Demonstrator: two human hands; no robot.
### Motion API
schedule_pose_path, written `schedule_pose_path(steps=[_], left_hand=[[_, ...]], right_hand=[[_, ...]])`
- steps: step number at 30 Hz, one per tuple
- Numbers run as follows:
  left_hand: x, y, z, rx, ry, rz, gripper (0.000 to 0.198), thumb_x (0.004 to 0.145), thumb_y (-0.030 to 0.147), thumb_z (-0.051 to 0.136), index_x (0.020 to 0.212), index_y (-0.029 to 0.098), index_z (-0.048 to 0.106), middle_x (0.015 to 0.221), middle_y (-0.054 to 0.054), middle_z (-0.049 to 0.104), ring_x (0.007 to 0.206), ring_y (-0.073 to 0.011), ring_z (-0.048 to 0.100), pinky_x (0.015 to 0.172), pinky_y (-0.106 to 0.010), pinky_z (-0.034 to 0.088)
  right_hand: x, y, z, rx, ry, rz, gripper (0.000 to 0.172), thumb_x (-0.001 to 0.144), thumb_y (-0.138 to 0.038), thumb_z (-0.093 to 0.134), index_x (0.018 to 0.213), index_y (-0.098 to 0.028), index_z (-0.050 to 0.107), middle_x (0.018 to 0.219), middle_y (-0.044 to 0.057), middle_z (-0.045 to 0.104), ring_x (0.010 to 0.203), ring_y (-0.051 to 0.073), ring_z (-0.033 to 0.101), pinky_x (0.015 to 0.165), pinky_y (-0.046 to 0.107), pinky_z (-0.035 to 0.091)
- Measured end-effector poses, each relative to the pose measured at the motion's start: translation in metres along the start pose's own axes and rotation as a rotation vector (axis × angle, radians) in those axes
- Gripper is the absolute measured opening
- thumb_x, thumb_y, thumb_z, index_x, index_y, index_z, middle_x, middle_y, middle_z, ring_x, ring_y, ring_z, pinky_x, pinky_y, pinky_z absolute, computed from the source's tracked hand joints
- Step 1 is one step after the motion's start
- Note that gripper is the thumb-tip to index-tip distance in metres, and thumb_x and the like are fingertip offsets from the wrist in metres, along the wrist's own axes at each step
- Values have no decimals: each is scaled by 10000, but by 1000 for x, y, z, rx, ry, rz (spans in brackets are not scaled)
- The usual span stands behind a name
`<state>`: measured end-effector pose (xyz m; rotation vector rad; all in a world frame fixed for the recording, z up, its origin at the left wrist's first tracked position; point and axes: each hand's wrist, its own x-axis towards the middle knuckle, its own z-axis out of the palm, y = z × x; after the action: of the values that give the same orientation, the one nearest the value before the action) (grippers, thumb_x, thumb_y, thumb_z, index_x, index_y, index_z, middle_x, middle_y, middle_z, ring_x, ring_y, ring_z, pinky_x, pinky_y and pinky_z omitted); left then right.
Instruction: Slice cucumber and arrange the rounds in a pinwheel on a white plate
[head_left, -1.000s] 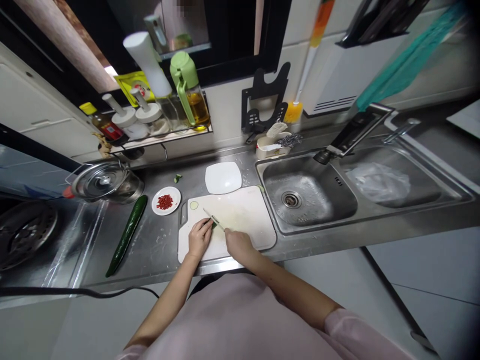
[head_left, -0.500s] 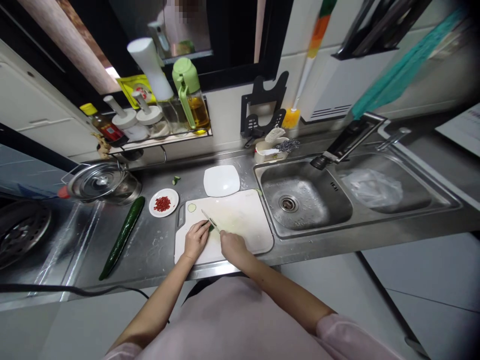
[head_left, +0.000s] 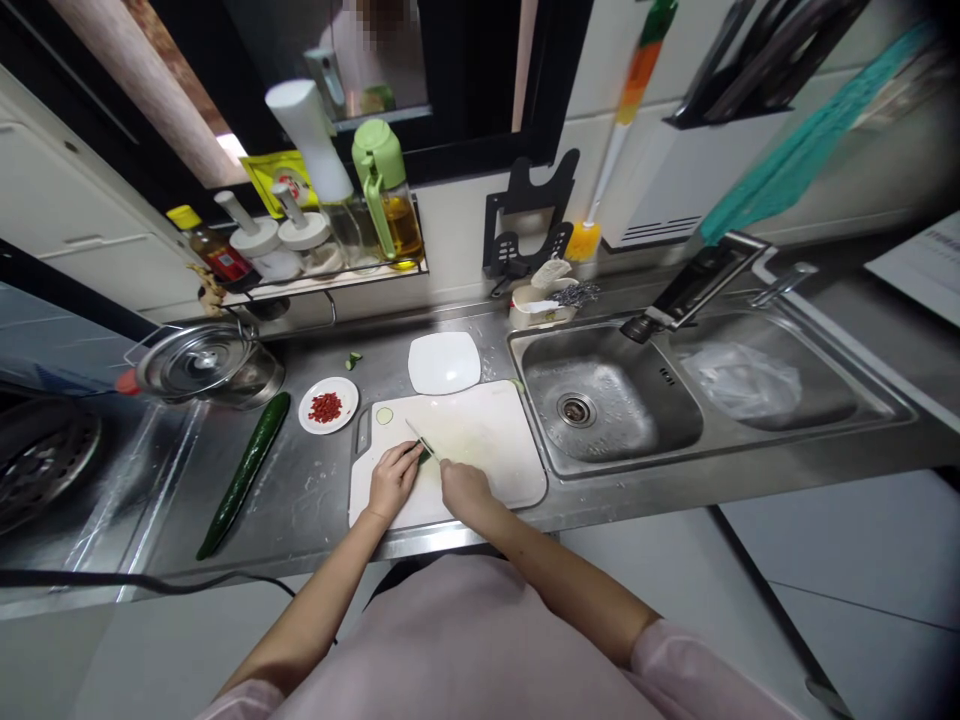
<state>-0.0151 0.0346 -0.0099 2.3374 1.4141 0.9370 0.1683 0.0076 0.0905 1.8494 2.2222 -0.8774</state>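
My right hand (head_left: pixel 465 490) is wrapped round the handle of a kitchen knife (head_left: pixel 421 436), whose blade points up and left over the white cutting board (head_left: pixel 495 430). Just left of the blade, my left hand (head_left: pixel 395 478) has its fingertips pressed on a small dark green piece of cucumber (head_left: pixel 424 455), mostly hidden by the fingers and knife. One pale round cucumber slice (head_left: pixel 385 415) lies at the board's upper left corner. A whole cucumber (head_left: pixel 244 480) rests on the steel counter to the left.
Behind the board sits a white square plate (head_left: pixel 444 362). A small plate (head_left: pixel 329 405) of red bits and some cucumber ends (head_left: pixel 352 360) stand left of it. The steel sink (head_left: pixel 622 400) adjoins the board's right side. A lidded pot (head_left: pixel 217 365) is at the back left.
Both hands and the knife stay almost in the same place over the board. The view has shifted very slightly.
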Motion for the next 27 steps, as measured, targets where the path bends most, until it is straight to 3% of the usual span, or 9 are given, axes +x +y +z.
schedule_pose_path(steps=[27], left_hand=[[1, 0, 1, -17, 7, 1, 323, 919, 236, 481, 1194, 279, 647, 1168, -67, 652, 1068, -184, 604, 951, -368, 506]], right_hand=[[14, 4, 8, -2, -14, 8, 302, 873, -82, 407, 1110, -133, 586, 1000, 150, 696, 1017, 213, 654, 826, 292, 473]])
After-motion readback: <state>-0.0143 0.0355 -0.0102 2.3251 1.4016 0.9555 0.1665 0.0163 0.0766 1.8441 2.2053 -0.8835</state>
